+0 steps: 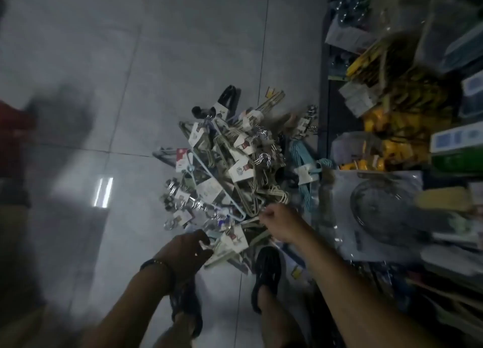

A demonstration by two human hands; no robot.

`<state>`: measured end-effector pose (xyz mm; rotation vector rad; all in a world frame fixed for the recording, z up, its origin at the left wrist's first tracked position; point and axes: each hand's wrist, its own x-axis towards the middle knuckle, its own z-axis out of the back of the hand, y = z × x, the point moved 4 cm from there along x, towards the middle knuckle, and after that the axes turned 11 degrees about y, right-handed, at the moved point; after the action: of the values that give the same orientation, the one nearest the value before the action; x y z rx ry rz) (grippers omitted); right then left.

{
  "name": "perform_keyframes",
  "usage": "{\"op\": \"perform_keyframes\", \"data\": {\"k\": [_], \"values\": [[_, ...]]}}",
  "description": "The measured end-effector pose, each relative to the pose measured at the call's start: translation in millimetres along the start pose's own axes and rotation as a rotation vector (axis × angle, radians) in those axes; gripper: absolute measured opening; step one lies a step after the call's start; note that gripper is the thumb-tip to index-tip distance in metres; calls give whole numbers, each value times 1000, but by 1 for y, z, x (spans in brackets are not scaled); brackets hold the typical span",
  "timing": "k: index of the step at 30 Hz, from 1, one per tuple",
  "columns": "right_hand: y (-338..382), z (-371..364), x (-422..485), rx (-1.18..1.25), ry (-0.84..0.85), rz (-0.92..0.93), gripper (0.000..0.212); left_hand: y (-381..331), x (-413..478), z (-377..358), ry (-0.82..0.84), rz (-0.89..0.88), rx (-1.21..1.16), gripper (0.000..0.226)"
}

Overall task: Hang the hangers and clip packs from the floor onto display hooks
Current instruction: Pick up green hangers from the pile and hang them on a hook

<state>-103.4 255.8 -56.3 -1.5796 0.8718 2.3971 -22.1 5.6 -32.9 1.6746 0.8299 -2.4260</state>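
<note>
Two hands reach down to pile of hangers and clip packs on floor, beside shelf. Your left hand curls round pale hangers at near edge. Your right hand fists on cream hangers, pile's right side.

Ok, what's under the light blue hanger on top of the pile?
Cream hangers and white card labels lie directly beneath the light blue hanger. Anything deeper in the pile is covered.

Cream hangers lie beyond my right hand, a pale blue hanger across them. Teal hangers lie to its right.
</note>
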Motion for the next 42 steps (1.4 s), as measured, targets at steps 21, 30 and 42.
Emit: {"op": "perform_keyframes", "data": {"k": [21, 30, 42], "values": [[-80, -46, 351, 137, -307, -163, 46, 90, 333, -130, 125, 74, -73, 57], [-56, 4, 282, 156, -388, 252, 30, 92, 310, -116, -63, 117, -396, 45], [-6, -31, 100, 482, 130, 198, 29, 14, 178, -83, -706, -134, -262, 132]]}}
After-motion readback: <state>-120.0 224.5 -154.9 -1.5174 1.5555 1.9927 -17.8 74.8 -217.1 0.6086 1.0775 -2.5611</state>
